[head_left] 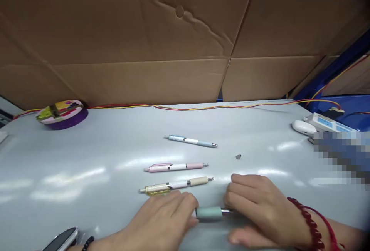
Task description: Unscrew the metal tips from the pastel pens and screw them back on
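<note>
A pen with a green grip (209, 213) lies level low in the middle, its silver end pointing right. My left hand (166, 220) is closed around its rear part, which is hidden. My right hand (260, 208) is at the pen's silver end, fingers curled and thumb held apart below them; whether it touches that end is unclear. Just beyond lie a pen with a cream grip (199, 181) and a pen with a pink grip (195, 165), both with narrow metal ends showing. Farther back is a light blue pen (190, 141) with its cone tip on. A small metal cone (238, 156) lies to the right.
A round purple tin (68, 118) sits at the back left. Red and yellow wires (179, 108) run along the cardboard wall (144, 77). At the right are a white mouse-like object (303, 127) and a power strip (329, 122). A phone-like object (62, 239) is by my left wrist.
</note>
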`<state>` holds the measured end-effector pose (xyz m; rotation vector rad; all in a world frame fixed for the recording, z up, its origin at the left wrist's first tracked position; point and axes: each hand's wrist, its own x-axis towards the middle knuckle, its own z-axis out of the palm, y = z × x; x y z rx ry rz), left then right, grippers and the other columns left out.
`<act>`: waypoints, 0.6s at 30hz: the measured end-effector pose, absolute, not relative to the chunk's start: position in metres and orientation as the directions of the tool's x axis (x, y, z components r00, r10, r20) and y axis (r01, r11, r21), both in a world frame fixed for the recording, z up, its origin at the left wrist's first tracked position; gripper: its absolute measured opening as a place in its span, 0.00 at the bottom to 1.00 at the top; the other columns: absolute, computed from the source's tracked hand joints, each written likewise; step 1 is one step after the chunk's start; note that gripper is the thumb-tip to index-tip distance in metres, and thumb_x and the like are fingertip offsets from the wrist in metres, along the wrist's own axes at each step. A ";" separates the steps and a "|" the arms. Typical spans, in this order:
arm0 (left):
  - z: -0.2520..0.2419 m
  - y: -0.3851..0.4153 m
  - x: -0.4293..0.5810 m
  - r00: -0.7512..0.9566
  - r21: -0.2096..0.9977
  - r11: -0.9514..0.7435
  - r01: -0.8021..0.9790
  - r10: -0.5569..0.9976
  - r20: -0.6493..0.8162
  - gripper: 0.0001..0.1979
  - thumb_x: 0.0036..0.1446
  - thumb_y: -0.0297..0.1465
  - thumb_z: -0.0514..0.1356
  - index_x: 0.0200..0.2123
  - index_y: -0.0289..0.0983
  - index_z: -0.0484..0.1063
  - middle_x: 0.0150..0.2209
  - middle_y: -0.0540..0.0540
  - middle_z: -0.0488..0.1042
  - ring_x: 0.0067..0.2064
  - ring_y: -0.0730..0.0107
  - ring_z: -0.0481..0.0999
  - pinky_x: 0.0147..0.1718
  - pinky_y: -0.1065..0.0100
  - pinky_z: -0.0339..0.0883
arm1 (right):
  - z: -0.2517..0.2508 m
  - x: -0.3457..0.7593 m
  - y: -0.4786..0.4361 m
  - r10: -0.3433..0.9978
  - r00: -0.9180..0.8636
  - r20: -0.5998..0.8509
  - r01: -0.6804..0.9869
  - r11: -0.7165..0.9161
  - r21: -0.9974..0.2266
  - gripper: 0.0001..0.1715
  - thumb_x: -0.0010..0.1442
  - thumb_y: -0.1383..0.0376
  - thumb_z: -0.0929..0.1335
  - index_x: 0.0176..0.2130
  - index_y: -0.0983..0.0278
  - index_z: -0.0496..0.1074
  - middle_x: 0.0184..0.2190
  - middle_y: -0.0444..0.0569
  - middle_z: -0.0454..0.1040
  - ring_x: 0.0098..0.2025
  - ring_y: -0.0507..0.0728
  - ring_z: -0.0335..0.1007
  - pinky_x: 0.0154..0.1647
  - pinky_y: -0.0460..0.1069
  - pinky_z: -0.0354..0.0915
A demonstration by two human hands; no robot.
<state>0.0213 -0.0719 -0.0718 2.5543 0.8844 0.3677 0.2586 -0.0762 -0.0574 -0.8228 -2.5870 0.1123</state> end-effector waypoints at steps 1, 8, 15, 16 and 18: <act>-0.072 -0.072 0.021 0.766 0.467 -0.718 0.517 0.631 0.122 0.08 0.61 0.25 0.46 0.34 0.39 0.63 0.27 0.51 0.71 0.27 0.69 0.71 0.26 0.72 0.64 | -0.059 0.259 -0.076 0.590 -0.722 0.361 0.545 0.807 -0.227 0.31 0.68 0.53 0.51 0.23 0.63 0.64 0.18 0.44 0.64 0.21 0.52 0.54 0.20 0.48 0.48; -0.063 -0.068 0.020 0.762 0.506 -0.688 0.520 0.642 0.089 0.09 0.60 0.24 0.45 0.34 0.39 0.63 0.29 0.50 0.70 0.28 0.69 0.70 0.25 0.72 0.63 | -0.067 0.256 -0.077 0.619 -0.708 0.340 0.531 0.784 -0.322 0.28 0.69 0.56 0.50 0.26 0.64 0.65 0.20 0.43 0.66 0.22 0.50 0.56 0.22 0.46 0.52; -0.067 -0.071 0.021 0.779 0.482 -0.697 0.531 0.625 0.046 0.07 0.62 0.26 0.46 0.35 0.39 0.63 0.31 0.50 0.71 0.30 0.68 0.71 0.28 0.72 0.63 | -0.061 0.257 -0.072 0.588 -0.765 0.265 0.521 0.805 -0.283 0.30 0.66 0.49 0.51 0.27 0.63 0.65 0.24 0.45 0.68 0.25 0.53 0.57 0.25 0.48 0.51; -0.067 -0.071 0.022 0.784 0.476 -0.696 0.538 0.621 0.021 0.07 0.62 0.26 0.47 0.35 0.39 0.63 0.31 0.50 0.71 0.31 0.68 0.71 0.28 0.72 0.63 | -0.061 0.258 -0.072 0.594 -0.763 0.255 0.518 0.798 -0.308 0.32 0.66 0.48 0.48 0.26 0.63 0.64 0.23 0.45 0.67 0.25 0.53 0.57 0.25 0.48 0.51; -0.066 -0.070 0.024 0.784 0.457 -0.689 0.562 0.620 -0.031 0.07 0.62 0.26 0.47 0.34 0.39 0.62 0.32 0.50 0.70 0.31 0.68 0.71 0.28 0.72 0.63 | -0.063 0.258 -0.073 0.607 -0.748 0.267 0.517 0.786 -0.340 0.33 0.67 0.50 0.46 0.25 0.63 0.62 0.21 0.44 0.66 0.24 0.52 0.56 0.25 0.47 0.50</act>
